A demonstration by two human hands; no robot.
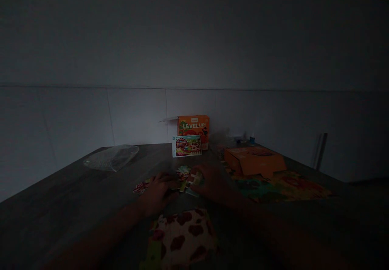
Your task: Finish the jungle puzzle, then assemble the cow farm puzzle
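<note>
In the dim head view, a small pile of jigsaw puzzle pieces (183, 172) lies on the table between my hands. My left hand (159, 189) rests low over the pile's left side, fingers spread forward, with some red and white pieces (140, 187) beside it. Curled around pale puzzle pieces (195, 178) at the pile's right side is my right hand (209, 183), thumb and fingers on either side of them. Nearer to me lies a joined puzzle section (185, 237) showing a cow's brown-patched body. Darkness hides the finer finger contact.
A farm picture card (187, 146) leans upright against an orange "LEVEL UP!" box (193, 125) at the back. Clear plastic bag (112, 157) lies at left. An orange box piece (253, 161) sits on a colourful printed sheet (282, 187) at right. Behind the table (69, 193) stands a wall.
</note>
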